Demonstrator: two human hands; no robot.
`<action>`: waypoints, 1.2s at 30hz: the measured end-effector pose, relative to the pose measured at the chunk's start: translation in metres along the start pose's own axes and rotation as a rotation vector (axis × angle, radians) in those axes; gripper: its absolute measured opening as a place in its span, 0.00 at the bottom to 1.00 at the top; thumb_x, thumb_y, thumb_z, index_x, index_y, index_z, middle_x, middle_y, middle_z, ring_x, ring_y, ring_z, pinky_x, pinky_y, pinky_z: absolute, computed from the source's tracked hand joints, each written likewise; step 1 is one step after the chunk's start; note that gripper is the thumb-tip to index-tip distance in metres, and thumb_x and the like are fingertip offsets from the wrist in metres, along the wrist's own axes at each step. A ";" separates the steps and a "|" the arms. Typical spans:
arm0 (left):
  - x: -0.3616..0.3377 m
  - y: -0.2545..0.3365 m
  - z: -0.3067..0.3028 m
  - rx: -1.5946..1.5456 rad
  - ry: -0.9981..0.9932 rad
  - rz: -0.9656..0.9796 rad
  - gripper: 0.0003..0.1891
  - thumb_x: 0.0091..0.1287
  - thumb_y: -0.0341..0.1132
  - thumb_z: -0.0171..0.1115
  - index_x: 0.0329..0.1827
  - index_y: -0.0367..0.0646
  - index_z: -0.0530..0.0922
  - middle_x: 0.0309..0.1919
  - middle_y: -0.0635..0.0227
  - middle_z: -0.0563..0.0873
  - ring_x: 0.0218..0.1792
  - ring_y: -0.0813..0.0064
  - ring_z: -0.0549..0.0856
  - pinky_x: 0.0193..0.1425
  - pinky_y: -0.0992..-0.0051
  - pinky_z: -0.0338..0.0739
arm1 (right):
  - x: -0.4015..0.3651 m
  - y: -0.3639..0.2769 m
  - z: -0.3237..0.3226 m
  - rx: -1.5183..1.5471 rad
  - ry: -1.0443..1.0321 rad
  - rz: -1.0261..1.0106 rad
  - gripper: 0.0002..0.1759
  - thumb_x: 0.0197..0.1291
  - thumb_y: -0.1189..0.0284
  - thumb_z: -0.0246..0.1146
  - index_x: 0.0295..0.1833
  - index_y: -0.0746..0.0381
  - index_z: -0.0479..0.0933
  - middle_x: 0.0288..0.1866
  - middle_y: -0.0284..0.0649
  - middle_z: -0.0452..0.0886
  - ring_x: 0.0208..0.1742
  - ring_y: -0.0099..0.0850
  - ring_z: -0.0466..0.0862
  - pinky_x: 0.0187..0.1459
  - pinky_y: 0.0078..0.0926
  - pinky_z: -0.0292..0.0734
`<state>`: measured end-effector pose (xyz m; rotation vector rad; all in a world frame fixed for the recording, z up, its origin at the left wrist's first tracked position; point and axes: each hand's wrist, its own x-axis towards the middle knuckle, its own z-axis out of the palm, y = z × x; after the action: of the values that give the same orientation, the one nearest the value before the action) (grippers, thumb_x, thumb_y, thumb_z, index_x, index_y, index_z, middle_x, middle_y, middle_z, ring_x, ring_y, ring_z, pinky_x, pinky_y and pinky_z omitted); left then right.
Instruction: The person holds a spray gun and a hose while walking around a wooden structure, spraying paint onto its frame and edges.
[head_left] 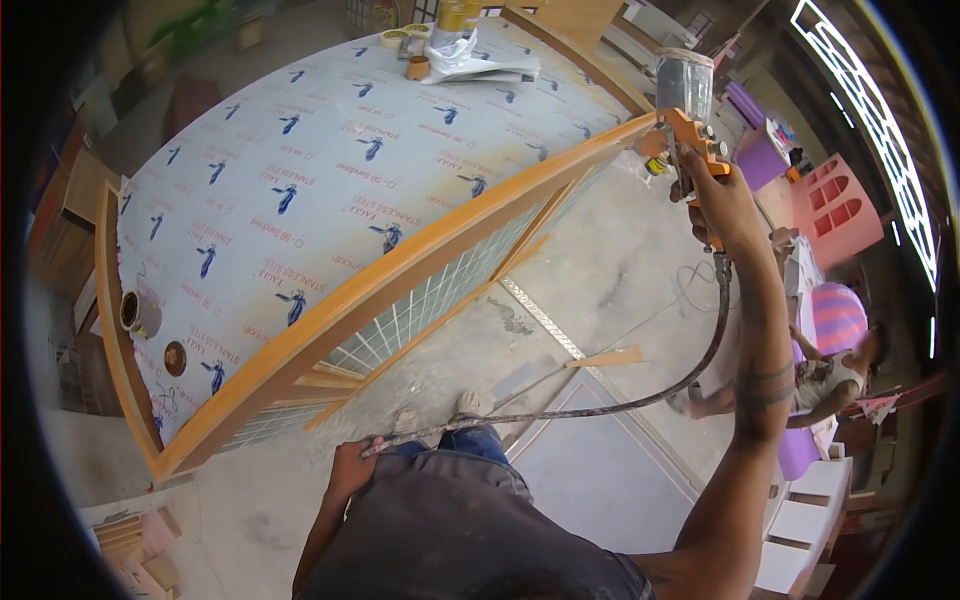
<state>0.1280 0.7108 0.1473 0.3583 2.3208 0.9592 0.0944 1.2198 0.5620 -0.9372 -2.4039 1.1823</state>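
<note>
My right hand (725, 205) is wrapped round an orange spray gun (692, 140), held up at the far right end of the counter's wooden rim (420, 250). A grey, paint-smeared cup (685, 85) sits on top of the gun. From its handle a dark air hose (715, 345) curves down and across my body. Low in front of my waist, my left hand (352, 465) is closed on the hose. The counter top (330, 160) wears a printed protective film, and its orange-brown rim curves along the near side.
An open paint can (142, 314) and its round lid (175, 358) stand at the counter's left end. Tape rolls (393, 39), a plastic bag (452, 50) and cans lie at the back. A person (835, 375) sits at right near purple and pink pieces. A flat panel (600, 450) lies on the floor.
</note>
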 end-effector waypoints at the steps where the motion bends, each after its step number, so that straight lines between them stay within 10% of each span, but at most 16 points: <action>1: 0.002 0.008 0.001 -0.013 -0.004 -0.007 0.15 0.63 0.38 0.67 0.45 0.35 0.88 0.36 0.41 0.87 0.42 0.42 0.88 0.49 0.58 0.82 | 0.010 0.005 -0.005 0.005 0.018 0.012 0.22 0.76 0.52 0.60 0.51 0.63 0.74 0.29 0.36 0.81 0.15 0.18 0.67 0.15 0.22 0.62; 21: 0.076 0.159 0.095 -0.098 0.020 -0.054 0.20 0.67 0.43 0.70 0.52 0.35 0.88 0.39 0.40 0.88 0.45 0.46 0.90 0.50 0.61 0.83 | 0.259 0.145 -0.125 -0.038 0.256 -0.166 0.23 0.76 0.55 0.58 0.46 0.68 0.80 0.29 0.41 0.85 0.14 0.25 0.74 0.15 0.27 0.70; 36: 0.072 0.207 0.104 -0.396 -0.074 -0.081 0.23 0.77 0.50 0.64 0.37 0.34 0.81 0.26 0.65 0.84 0.30 0.81 0.78 0.37 0.71 0.75 | 0.374 0.185 -0.168 -0.125 0.336 -0.147 0.23 0.75 0.53 0.59 0.43 0.64 0.79 0.28 0.39 0.84 0.14 0.24 0.74 0.14 0.27 0.66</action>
<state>0.1403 0.9462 0.2058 0.1330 2.0025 1.3071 -0.0169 1.6534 0.5135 -0.8969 -2.2479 0.7614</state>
